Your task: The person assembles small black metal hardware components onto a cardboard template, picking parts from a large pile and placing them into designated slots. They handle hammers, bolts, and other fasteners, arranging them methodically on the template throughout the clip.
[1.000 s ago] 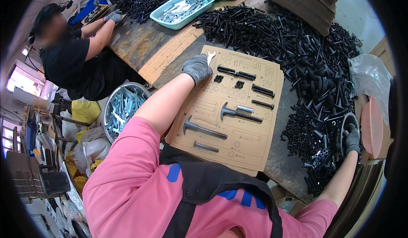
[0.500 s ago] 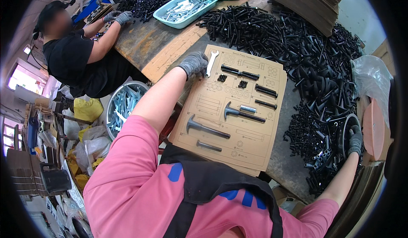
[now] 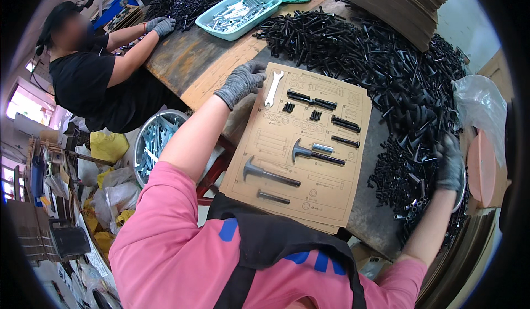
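Left hand [image 3: 241, 83], loosely open and empty, sits just left of the wrench [image 3: 274, 88], long axis near-to-far; right hand [image 3: 450, 164], blurred, grip unclear, well apart by black hardware [image 3: 389, 168].

Bright windows [image 3: 25, 103] glow at far left, a pale wall [image 3: 468, 24] stands right, a worn table [image 3: 185, 55] between.

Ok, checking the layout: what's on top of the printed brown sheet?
A silver wrench, black bolts, small black pieces, a silver tube and a dark hooked tool; printing beneath them is covered. I can't tell whether the grey shapes are printed.
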`<state>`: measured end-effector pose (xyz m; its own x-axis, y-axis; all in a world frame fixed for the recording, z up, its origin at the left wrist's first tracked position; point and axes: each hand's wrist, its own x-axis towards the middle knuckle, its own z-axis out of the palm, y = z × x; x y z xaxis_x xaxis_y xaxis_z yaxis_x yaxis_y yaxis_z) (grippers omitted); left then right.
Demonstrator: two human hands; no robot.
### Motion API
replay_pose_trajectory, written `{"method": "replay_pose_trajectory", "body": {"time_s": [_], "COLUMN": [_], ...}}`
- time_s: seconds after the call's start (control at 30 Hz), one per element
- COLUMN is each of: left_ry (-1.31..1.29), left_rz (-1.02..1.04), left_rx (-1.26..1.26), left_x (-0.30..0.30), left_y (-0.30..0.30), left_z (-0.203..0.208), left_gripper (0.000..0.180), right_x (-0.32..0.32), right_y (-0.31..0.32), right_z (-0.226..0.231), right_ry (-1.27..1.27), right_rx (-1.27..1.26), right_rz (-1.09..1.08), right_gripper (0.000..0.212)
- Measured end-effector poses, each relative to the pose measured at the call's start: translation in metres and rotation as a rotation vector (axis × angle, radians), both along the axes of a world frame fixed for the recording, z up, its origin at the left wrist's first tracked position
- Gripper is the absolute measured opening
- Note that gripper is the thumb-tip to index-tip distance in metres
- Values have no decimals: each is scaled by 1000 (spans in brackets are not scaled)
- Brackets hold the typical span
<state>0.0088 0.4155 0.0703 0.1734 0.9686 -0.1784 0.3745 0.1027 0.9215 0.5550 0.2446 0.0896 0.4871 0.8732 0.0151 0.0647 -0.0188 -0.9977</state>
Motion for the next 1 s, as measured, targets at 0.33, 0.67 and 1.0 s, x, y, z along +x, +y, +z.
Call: {"method": "replay_pose_trajectory", "body": {"time_s": [0.33,0.67,1.0], "left_ry": [-154,-358,479], "left_rz": [-301,-266,-317], "left_rx": [2,-15,241], "left_x": [58,41,59], "left_y": [-52,-10,58], "left_z": [29,1,-14], "left_gripper": [32,23,32], "right_x": [-326,-338,-314], "right_y": [83,125,203], "right_z": [-16,-27,-47], "right_ry": [447,502,-475], "right_rx": [-218,-255,-456], "right_rz": [563,542,601], "right_gripper": [20,15,18]}}
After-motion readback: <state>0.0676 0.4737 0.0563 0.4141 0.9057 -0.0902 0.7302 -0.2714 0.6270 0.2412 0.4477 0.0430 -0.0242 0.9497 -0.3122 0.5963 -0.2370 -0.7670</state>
